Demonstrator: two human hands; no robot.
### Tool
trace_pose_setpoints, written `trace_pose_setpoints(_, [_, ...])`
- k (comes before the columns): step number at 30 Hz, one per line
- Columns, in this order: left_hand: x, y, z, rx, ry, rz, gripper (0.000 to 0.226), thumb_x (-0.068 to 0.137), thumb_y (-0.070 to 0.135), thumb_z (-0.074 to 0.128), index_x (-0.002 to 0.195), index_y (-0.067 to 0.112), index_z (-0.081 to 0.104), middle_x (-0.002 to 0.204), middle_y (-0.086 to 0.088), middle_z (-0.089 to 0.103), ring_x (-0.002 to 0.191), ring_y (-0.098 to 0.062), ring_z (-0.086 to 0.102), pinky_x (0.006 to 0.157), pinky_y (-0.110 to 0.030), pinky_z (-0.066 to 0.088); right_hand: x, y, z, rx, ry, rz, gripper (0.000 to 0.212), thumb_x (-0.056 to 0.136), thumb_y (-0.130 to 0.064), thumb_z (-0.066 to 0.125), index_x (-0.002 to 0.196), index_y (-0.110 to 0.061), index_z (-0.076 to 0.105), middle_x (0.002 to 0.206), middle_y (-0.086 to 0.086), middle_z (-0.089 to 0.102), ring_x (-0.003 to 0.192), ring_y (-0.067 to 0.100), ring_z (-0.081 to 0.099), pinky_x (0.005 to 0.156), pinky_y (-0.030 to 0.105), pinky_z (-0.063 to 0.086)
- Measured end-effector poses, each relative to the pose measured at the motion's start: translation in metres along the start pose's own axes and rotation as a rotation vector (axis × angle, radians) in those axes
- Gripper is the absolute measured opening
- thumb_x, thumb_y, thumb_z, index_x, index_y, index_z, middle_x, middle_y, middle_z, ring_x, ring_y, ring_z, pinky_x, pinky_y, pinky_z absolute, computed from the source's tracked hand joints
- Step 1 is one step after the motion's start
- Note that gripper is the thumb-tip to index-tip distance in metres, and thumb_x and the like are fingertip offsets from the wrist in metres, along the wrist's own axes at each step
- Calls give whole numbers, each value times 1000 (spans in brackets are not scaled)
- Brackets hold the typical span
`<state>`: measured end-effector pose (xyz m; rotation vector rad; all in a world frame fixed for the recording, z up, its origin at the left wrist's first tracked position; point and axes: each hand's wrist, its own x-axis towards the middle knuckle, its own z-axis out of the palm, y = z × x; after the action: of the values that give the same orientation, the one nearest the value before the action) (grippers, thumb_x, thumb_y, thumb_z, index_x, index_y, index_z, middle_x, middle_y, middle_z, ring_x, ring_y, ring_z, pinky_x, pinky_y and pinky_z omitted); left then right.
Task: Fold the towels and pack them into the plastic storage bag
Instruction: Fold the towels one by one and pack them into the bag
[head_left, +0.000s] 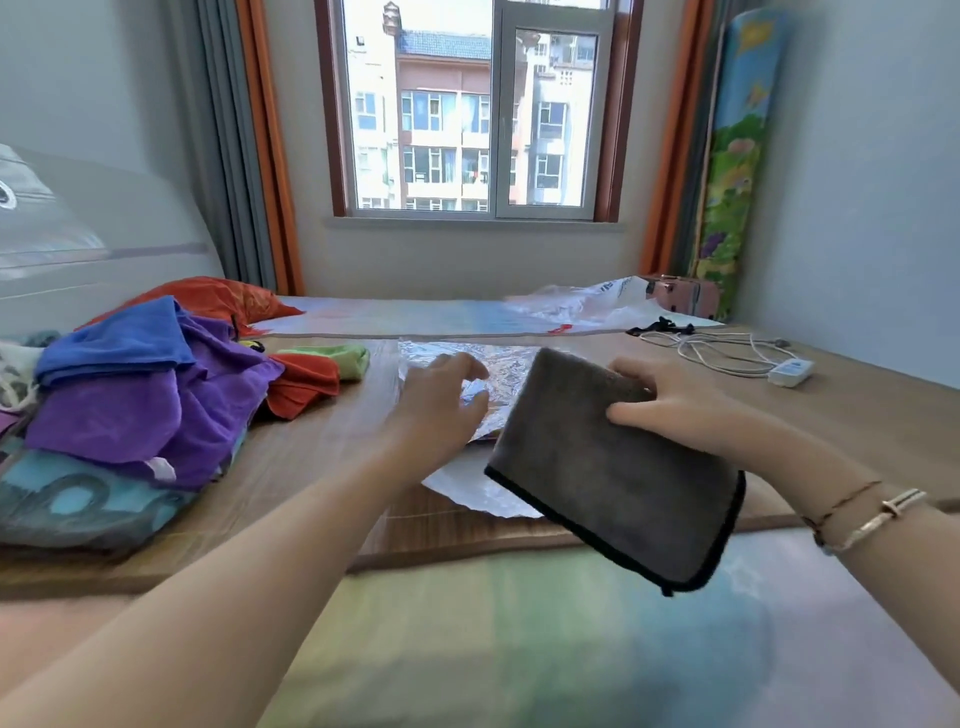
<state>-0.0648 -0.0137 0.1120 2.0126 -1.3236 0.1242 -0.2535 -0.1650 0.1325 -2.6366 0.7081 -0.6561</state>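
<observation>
A folded grey towel (608, 467) with a black edge hangs above the mat, and my right hand (670, 405) grips it at its far right corner. My left hand (441, 405) hovers with spread fingers over the clear plastic storage bag (467, 364), which lies crinkled and flat on the mat beneath both hands. At the left sits a heap of loose towels: blue (114, 343), purple (156, 415) and red (304, 384), with a green one (337, 358) beside them.
A white charger with its cable (789, 371) lies at the right on the woven mat (857, 415). Another plastic bag (587, 306) rests farther back near a pink suitcase (685, 296). A patterned blanket (67, 504) lies under the towel heap.
</observation>
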Motion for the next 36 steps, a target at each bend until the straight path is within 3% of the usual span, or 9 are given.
trace_pose_setpoints(4, [12, -30, 21, 536, -129, 78, 64, 86, 39, 63, 142, 29, 35, 149, 6, 38, 134, -23, 37, 106, -37, 35, -1, 2, 18, -45, -111, -109, 9, 73, -26, 59, 80, -31, 59, 73, -10, 60, 69, 3, 53, 63, 25, 39])
trace_pose_setpoints(9, [21, -58, 40, 304, 7, -33, 25, 97, 30, 48, 116, 22, 63, 113, -4, 66, 100, -25, 61, 85, -41, 51, 8, 11, 66, -336, -46, -317, 27, 85, -21, 48, 111, -29, 52, 103, -7, 63, 94, 16, 60, 74, 38, 49])
trace_pose_setpoints(13, [20, -67, 41, 68, 139, -33, 30, 98, 37, 46, 100, 20, 71, 95, -2, 72, 92, -23, 65, 79, -41, 51, 26, 19, 105, -584, 92, -526, 35, 81, -11, 57, 116, -17, 58, 101, 1, 66, 89, 25, 64, 68, 38, 54])
trace_pose_setpoints(21, [11, -84, 38, -6, 138, 26, 26, 97, 42, 44, 104, 39, 69, 88, 9, 72, 85, -16, 66, 73, -38, 53, 107, 4, 170, -670, 125, -130, 31, 89, -13, 53, 119, -12, 60, 118, 14, 63, 106, 34, 61, 90, 41, 48])
trace_pose_setpoints(25, [5, -100, 33, -65, 110, 64, 27, 97, 48, 40, 106, 41, 65, 87, 10, 72, 85, -9, 66, 73, -40, 55, 143, 0, 191, -747, 187, -33, 34, 59, -12, 86, 88, -2, 73, 87, 22, 70, 82, 36, 68, 75, 41, 57])
trace_pose_setpoints(28, [9, -109, 29, -100, 96, 62, 32, 94, 54, 37, 108, 44, 64, 89, 14, 72, 87, -6, 66, 75, -40, 56, 163, -7, 204, -614, 23, -56, 34, 100, -22, 45, 131, -7, 51, 133, 15, 53, 127, 32, 48, 109, 40, 36])
trace_pose_setpoints(31, [8, -112, 28, -80, 71, 74, 27, 94, 53, 40, 115, 55, 57, 97, 23, 70, 93, 0, 65, 78, -37, 56, 164, -19, 212, -616, -154, -64, 37, 105, -23, 28, 137, -8, 40, 141, 11, 43, 133, 23, 40, 114, 34, 27])
trace_pose_setpoints(34, [8, -115, 30, -45, 85, 70, 25, 95, 50, 41, 115, 57, 54, 98, 24, 70, 94, 0, 64, 77, -36, 55, 156, -22, 214, -614, 33, -46, 32, 91, -49, 56, 108, -25, 68, 104, -1, 69, 98, 12, 66, 85, 21, 51])
trace_pose_setpoints(36, [8, -118, 31, -57, 90, 60, 21, 96, 42, 46, 110, 50, 60, 97, 23, 70, 94, 1, 63, 77, -36, 55, 144, -19, 228, -714, 80, -124, 29, 76, -43, 77, 82, -14, 72, 75, 6, 68, 68, 23, 67, 61, 29, 53])
